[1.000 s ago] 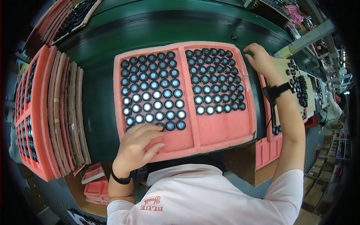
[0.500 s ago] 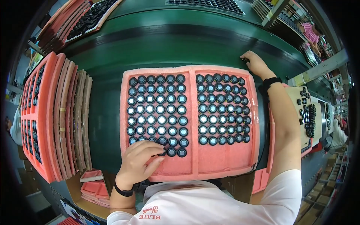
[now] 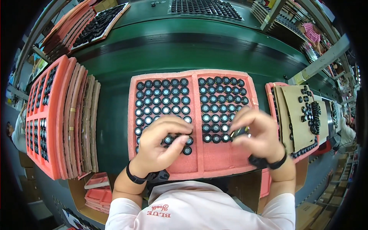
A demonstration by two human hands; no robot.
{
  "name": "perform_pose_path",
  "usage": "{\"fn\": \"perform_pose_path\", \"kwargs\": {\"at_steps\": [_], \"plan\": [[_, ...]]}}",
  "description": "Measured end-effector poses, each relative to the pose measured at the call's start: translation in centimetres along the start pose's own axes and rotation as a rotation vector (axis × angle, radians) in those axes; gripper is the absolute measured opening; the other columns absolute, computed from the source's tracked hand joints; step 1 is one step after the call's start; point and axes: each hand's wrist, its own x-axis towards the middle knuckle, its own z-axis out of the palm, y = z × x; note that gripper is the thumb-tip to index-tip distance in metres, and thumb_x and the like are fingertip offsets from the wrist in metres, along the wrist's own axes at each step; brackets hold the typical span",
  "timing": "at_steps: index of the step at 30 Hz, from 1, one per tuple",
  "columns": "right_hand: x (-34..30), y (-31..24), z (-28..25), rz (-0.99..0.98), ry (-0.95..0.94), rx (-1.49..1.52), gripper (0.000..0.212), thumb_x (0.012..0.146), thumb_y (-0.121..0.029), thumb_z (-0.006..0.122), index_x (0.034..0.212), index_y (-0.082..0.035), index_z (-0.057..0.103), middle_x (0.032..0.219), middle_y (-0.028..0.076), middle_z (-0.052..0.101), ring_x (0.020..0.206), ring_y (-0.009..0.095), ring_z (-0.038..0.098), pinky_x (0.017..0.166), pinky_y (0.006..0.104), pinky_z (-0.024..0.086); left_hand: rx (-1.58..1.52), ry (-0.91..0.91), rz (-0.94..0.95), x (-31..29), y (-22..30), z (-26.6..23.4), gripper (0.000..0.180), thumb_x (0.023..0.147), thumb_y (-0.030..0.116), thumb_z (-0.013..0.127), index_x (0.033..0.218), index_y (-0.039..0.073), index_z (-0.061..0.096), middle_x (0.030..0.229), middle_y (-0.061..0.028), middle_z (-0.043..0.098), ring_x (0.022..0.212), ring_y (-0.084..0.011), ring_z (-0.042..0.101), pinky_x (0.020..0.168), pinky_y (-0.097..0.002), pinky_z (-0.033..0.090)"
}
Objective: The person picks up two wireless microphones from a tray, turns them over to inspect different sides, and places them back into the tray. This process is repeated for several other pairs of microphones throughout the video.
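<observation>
A pink foam tray [image 3: 199, 161] lies before me, split by a ridge into two compartments with rows of small round black parts, light discs on top. My left hand [image 3: 161, 142] hovers over the lower part of the left compartment, thumb and bent fingers apart, with tray parts visible between them. Above the lower right compartment, my right hand [image 3: 260, 134] closes on a small black cylindrical part [image 3: 240, 133]; motion blurs it, and whether there is more than one I cannot tell. Both hands hide some of the rows beneath.
At the left stands a stack of pink foam trays [image 3: 71, 122], the outer one filled. A green conveyor belt [image 3: 184, 48] runs behind the tray. To the right, brown cardboard sheets [image 3: 297, 115] carry loose black parts. Farther back are a clear tray [image 3: 205, 9] of parts and a metal post [image 3: 320, 63].
My right hand has come back from the belt to above the right compartment, bringing a black part. My left hand has shifted up and right, and its fingers have spread. The view has shifted slightly.
</observation>
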Motion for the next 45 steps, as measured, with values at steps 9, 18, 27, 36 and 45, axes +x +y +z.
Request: {"fn": "perform_pose_path", "kwargs": {"at_steps": [9,18,27,36,45], "plan": [[0.1,3.2,8.6,-0.075,0.170,0.252,0.031,0.074,0.006,0.076,0.100,0.001,0.060,0.095,0.012,0.061,0.090,0.020,0.061,0.078,0.0307,0.050,-0.202,0.282,-0.169,-1.5,-3.0,0.6,0.015,0.083,-0.009,0.059,0.097,-0.004,0.062,0.101,-0.0142,0.065,0.095,-0.0216,0.062,0.083,-0.0313,0.049],[-0.3,6.2,8.5,-0.123,0.206,-0.033,0.030,0.074,0.007,0.073,0.099,-0.003,0.060,0.101,0.012,0.058,0.092,0.020,0.060,0.078,0.0304,0.050,-0.099,0.092,-0.096,-1.6,-4.4,0.9,0.025,0.078,0.001,0.071,0.101,-0.001,0.061,0.102,-0.0132,0.063,0.093,-0.0234,0.061,0.082,-0.0330,0.049],[-0.1,5.9,8.7,-0.232,0.246,-0.248,0.032,0.068,0.009,0.071,0.096,-0.004,0.063,0.100,0.011,0.059,0.086,0.023,0.059,0.072,0.0316,0.049,0.030,-0.116,-0.151,-1.8,-3.9,1.5,0.044,0.073,0.014,0.078,0.110,-0.003,0.061,0.103,-0.0153,0.063,0.094,-0.0240,0.060,0.084,-0.0331,0.047],[-0.5,7.2,8.6,-0.072,0.241,0.012,0.034,0.078,0.011,0.060,0.107,-0.002,0.051,0.105,0.013,0.052,0.092,0.020,0.054,0.082,0.0298,0.046,0.060,-0.068,-0.028,-1.5,-4.3,1.2,0.043,0.071,0.009,0.076,0.109,-0.004,0.062,0.103,-0.0156,0.064,0.091,-0.0234,0.060,0.081,-0.0324,0.047],[-0.9,7.3,8.0,0.060,0.098,0.258,0.026,0.077,0.003,0.066,0.102,-0.001,0.057,0.099,0.012,0.056,0.082,0.017,0.057,0.073,0.0296,0.046,0.072,-0.064,-0.053,-1.7,-4.2,1.2,0.041,0.072,0.006,0.076,0.109,-0.005,0.062,0.103,-0.0157,0.064,0.091,-0.0228,0.060,0.082,-0.0318,0.047]]}}
